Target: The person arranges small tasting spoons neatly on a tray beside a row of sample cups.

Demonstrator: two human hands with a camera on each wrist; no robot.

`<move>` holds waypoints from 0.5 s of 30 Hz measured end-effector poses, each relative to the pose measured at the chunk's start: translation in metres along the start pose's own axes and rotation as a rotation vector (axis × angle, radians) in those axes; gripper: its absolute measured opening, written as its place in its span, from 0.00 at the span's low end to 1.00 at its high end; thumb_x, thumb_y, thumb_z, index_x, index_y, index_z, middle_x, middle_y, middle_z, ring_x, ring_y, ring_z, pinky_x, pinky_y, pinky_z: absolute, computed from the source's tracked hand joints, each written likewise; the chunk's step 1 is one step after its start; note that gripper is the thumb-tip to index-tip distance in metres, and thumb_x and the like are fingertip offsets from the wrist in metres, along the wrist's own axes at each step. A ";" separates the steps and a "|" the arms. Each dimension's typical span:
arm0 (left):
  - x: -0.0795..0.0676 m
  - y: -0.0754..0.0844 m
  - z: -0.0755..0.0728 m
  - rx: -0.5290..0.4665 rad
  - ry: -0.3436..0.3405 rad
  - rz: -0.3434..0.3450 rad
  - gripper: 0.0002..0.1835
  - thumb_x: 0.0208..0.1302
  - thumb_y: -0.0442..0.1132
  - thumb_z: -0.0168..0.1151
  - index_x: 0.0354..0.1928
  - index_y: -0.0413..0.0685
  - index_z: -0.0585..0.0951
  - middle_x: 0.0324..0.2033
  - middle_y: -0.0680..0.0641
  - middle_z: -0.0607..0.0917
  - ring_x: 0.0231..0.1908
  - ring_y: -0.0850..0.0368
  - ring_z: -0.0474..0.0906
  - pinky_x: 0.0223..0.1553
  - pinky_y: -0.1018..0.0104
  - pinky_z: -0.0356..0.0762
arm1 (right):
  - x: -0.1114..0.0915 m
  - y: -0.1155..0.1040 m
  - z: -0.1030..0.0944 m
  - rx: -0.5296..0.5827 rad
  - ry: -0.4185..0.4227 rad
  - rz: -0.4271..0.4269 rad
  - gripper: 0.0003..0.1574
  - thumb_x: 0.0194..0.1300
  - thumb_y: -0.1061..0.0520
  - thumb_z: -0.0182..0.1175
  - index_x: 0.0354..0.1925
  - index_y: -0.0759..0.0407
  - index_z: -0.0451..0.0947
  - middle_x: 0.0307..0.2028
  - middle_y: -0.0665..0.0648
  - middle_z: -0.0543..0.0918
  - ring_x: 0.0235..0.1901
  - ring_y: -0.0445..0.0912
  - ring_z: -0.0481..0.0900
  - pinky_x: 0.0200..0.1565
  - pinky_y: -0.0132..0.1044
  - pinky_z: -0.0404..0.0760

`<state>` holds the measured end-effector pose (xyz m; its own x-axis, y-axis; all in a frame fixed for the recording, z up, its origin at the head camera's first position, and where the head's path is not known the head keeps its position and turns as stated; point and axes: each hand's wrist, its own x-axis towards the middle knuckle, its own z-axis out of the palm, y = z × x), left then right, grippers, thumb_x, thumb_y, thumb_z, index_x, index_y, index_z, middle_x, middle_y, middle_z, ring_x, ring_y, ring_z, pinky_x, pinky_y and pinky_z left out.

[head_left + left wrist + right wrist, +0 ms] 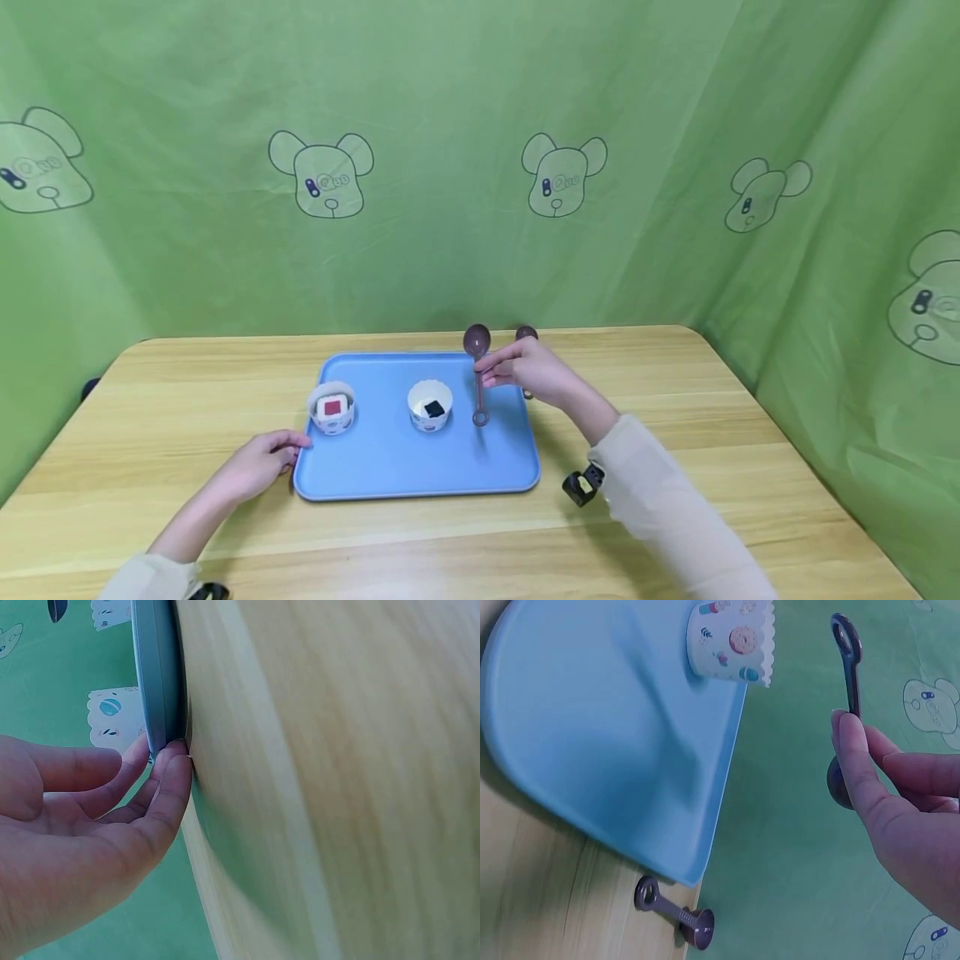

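Observation:
My right hand (pixel 528 369) pinches the handle of a dark purple measuring spoon (pixel 477 340) above the right part of a blue tray (pixel 390 462). The spoon's round bowl points away and its ringed end towards me; a shadow falls on the tray in the right wrist view. My left hand (pixel 258 467) is at the tray's near-left edge, fingertips on both sides of the rim in the left wrist view. On the tray, a patterned paper cup (pixel 333 423) at the left holds a white block with a red square. Another paper cup (pixel 429 422), mid-tray, holds black and whitish pieces.
A second dark purple measuring spoon (pixel 696 928) lies on the wooden table (pixel 645 392) just right of the tray, partly hidden by my right hand in the head view. Green curtain (pixel 450 250) with bear-head drawings hangs behind the table and along its sides.

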<state>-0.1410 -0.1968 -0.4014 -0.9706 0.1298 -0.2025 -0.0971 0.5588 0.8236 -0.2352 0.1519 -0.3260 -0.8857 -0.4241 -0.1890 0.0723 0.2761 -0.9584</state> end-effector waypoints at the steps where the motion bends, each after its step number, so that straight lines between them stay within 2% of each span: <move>1: 0.000 0.000 0.000 0.000 0.000 -0.001 0.15 0.64 0.24 0.40 0.48 0.24 0.72 0.46 0.31 0.75 0.43 0.46 0.74 0.44 0.56 0.76 | 0.000 -0.001 0.002 0.001 -0.001 0.003 0.20 0.63 0.76 0.37 0.46 0.81 0.72 0.48 0.76 0.74 0.36 0.47 0.80 0.50 0.43 0.75; 8: 0.000 0.000 0.000 0.001 0.000 0.004 0.15 0.64 0.24 0.40 0.48 0.24 0.72 0.46 0.30 0.75 0.44 0.46 0.74 0.44 0.56 0.75 | 0.004 -0.005 0.011 -0.005 -0.001 0.013 0.18 0.65 0.74 0.39 0.46 0.80 0.73 0.47 0.72 0.76 0.37 0.48 0.81 0.46 0.38 0.78; 15: 0.000 0.000 -0.001 -0.001 -0.001 0.007 0.15 0.64 0.24 0.40 0.48 0.24 0.72 0.47 0.29 0.74 0.45 0.44 0.74 0.44 0.55 0.75 | 0.006 -0.007 0.020 -0.015 -0.023 0.008 0.18 0.64 0.74 0.39 0.46 0.80 0.73 0.47 0.72 0.76 0.37 0.48 0.81 0.47 0.38 0.77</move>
<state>-0.1410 -0.1972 -0.4010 -0.9710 0.1346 -0.1976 -0.0907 0.5574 0.8253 -0.2319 0.1302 -0.3249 -0.8744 -0.4414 -0.2013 0.0722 0.2919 -0.9537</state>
